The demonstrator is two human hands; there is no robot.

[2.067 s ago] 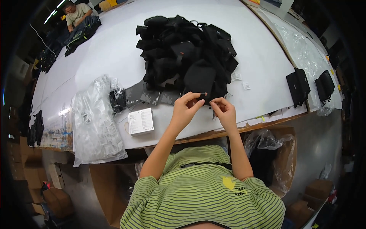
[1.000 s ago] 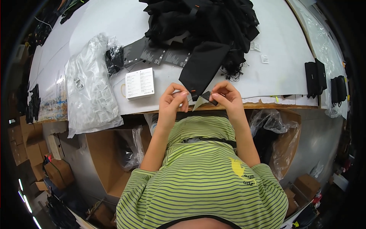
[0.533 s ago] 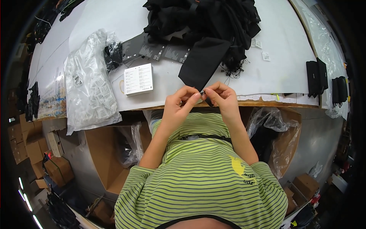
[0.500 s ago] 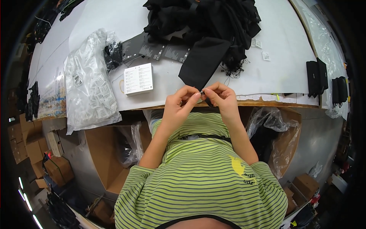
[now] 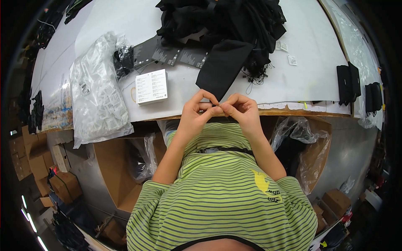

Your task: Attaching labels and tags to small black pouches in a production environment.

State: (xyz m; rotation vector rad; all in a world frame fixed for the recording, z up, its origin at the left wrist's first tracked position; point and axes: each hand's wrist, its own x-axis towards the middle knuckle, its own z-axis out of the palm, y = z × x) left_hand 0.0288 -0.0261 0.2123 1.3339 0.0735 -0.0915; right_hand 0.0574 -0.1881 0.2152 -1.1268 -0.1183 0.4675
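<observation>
- Hands meet at the table (image 5: 293, 79) edge: I see left hand (image 5: 194, 113) and right hand (image 5: 242, 111) pinching the black pouch (image 5: 222, 67) corner.
- Pouch runs up-right, away from both grips.

The person wears a short-sleeved shirt (image 5: 226, 196) in green and dark horizontal stripes, a yellow emblem (image 5: 263, 184) on the chest, forearms bare, with a thin black strap (image 5: 226, 149) across the front.

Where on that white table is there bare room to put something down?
Bare white table lies between the black fabric heap and the folded black pieces at right, and again at far left above the clear plastic bag. It is crowded around the white card and where both hands pinch the black piece.
</observation>
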